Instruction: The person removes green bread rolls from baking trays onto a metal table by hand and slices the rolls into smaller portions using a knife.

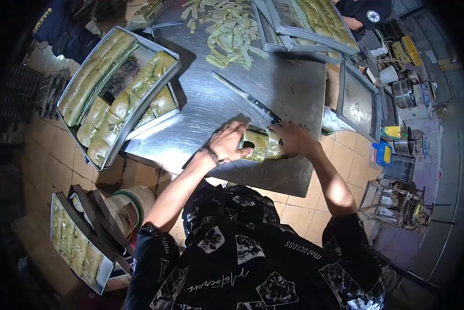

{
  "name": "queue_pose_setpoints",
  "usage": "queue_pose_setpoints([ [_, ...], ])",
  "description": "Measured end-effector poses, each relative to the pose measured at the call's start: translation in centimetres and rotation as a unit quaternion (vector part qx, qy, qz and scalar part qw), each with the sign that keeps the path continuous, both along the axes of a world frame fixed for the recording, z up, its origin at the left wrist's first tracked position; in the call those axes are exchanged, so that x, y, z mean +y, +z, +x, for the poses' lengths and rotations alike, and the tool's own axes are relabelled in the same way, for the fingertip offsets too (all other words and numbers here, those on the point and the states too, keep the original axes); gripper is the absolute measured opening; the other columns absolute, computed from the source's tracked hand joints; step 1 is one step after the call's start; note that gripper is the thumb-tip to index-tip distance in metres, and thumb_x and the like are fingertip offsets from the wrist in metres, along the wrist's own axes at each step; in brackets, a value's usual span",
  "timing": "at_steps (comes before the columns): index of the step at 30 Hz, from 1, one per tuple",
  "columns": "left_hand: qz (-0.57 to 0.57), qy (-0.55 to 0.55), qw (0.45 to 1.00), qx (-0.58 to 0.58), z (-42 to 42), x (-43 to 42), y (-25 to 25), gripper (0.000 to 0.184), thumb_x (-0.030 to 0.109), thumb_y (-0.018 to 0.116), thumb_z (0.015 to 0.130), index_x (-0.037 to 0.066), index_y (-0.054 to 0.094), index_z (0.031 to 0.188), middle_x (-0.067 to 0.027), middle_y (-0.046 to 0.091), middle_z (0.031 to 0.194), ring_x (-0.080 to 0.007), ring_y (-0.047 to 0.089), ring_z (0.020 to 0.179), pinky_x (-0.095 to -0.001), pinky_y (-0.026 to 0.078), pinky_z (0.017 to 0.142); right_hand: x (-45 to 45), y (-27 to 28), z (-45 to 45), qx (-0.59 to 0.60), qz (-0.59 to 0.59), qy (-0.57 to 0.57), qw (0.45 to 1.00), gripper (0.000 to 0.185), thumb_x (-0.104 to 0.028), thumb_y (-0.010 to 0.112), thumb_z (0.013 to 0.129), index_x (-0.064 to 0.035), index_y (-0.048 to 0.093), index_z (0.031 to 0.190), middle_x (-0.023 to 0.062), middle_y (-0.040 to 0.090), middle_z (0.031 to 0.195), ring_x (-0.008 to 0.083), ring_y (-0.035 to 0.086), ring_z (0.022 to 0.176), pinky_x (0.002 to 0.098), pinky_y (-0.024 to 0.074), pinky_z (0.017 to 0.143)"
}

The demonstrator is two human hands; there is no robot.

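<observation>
Two bare hands meet over one loaf [260, 144] at the centre of the frame, near the lower edge of the one steel table [201, 98]. The left hand [229, 142], one dark band on its wrist, has its fingers half open and arched over the loaf's left end, thumb along the lower side, keeping hold of it. The right hand [293, 138] has its fingers bent over the right end, also holding on; some of its fingertips are hidden.

One dark-handled knife [250, 98] lies diagonally just above the hands. One heap of green strips [234, 39] sits at the top centre, too tangled to count. Two stacked trays [139, 126] of green bread stand at the upper left, at least two more trays [314, 44] at the upper right. One bucket [130, 204] shows at the lower left, beside one bread-filled tray [77, 243]. Two other people are partly visible, one at each upper corner.

The loaf is green and glossy, low and roughly oblong, lying crosswise, with pale highlights on top and a dark patch beside the left thumb. Both ends are covered.
</observation>
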State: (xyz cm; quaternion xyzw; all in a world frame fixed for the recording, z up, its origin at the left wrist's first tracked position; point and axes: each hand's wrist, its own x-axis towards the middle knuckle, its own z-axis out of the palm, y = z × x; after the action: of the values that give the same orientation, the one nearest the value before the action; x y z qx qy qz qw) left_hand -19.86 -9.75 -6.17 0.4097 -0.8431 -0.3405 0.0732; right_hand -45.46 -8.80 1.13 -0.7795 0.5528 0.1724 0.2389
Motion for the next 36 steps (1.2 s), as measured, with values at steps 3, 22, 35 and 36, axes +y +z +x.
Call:
queue_pose_setpoints([
  [3, -0.002, -0.009, 0.997, -0.074, -3.7, -0.3, -0.9, 0.094, 0.047, 0.084, 0.075, -0.002, 0.047, 0.145, -0.0265, 0.043, 0.150, -0.0417, 0.041, 0.140, -0.0458, 0.038, 0.116, 0.8, -2.2, -1.7, -0.002, 0.001, -0.006, 1.000, 0.085, -0.027, 0.076, 0.075, -0.0091, 0.042, 0.151, 0.0170, 0.051, 0.146, 0.0374, 0.040, 0.138, 0.0663, 0.0256, 0.114],
  [22, -0.156, 0.357, 0.921, 0.024, 21.4, -3.3, 13.9, 0.081, 0.031, 0.093, 0.069, 0.001, 0.048, 0.129, -0.0242, 0.064, 0.116, -0.0404, 0.066, 0.108, -0.0443, 0.055, 0.089, -6.0, 1.4, 6.3, -0.212, 0.108, 0.070, 0.969, 0.070, -0.030, 0.089, 0.069, -0.0011, 0.054, 0.122, 0.0212, 0.064, 0.124, 0.0364, 0.063, 0.119, 0.0419, 0.0479, 0.099],
  [35, 0.027, 0.327, 0.944, -0.043, 40.3, -17.4, 2.9, 0.068, 0.048, 0.069, 0.083, 0.004, 0.062, 0.134, -0.0248, 0.059, 0.138, -0.0391, 0.061, 0.121, -0.0432, 0.047, 0.106, -31.5, 4.8, 38.6, -0.426, -0.111, 0.227, 0.869, 0.044, -0.012, 0.072, 0.082, -0.0022, 0.061, 0.123, 0.0146, 0.071, 0.108, 0.0172, 0.064, 0.094, 0.0323, 0.0512, 0.086],
  [36, 0.001, 0.325, 0.945, -0.033, 40.4, -17.0, 1.9, 0.066, 0.047, 0.068, 0.084, 0.003, 0.062, 0.134, -0.0242, 0.060, 0.135, -0.0392, 0.061, 0.120, -0.0444, 0.048, 0.105, -32.0, 4.7, 40.3, -0.375, -0.050, 0.206, 0.903, 0.042, -0.015, 0.073, 0.082, -0.0023, 0.063, 0.121, 0.0160, 0.071, 0.110, 0.0178, 0.066, 0.096, 0.0326, 0.0520, 0.086],
])
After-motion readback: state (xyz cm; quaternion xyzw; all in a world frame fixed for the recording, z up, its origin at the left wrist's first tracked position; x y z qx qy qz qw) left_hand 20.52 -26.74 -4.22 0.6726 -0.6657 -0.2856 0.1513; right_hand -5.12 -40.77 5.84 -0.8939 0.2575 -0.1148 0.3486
